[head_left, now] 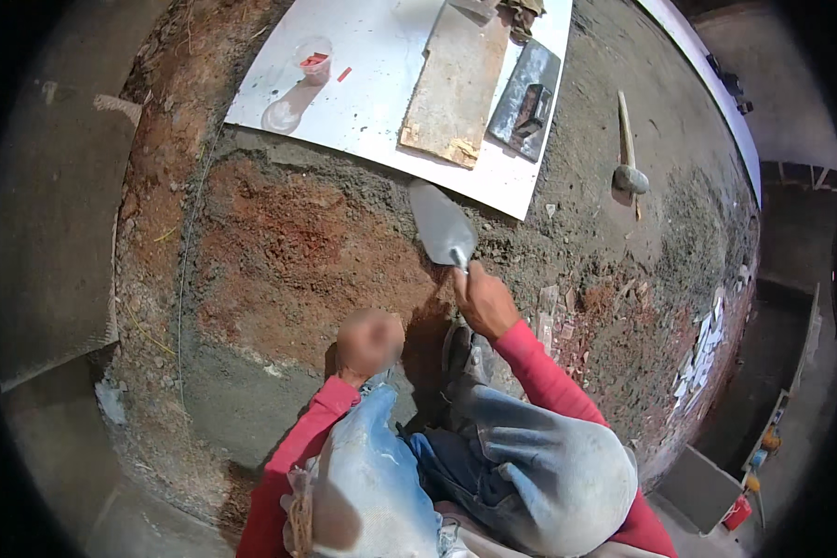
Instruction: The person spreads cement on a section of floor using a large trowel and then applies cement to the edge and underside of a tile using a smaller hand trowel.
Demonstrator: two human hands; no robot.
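Note:
My right hand (pixel 488 302) is wrapped round the handle of a trowel (pixel 440 219). Its broad pale blade points away from me, over grey mortar at the near edge of a white board (pixel 367 116). My left hand (pixel 369 344) is by my left knee, above a patch of reddish soil (pixel 288 251). That hand is blurred, so its fingers and anything in them cannot be made out.
A clear plastic cup (pixel 313 58) with red pieces, a worn plank (pixel 456 88) and a flat float (pixel 527 102) lie on the white board. A mallet (pixel 631 179) rests on mortar at right. Broken white tile pieces (pixel 700 353) lie further right. A string (pixel 184 270) runs along the left.

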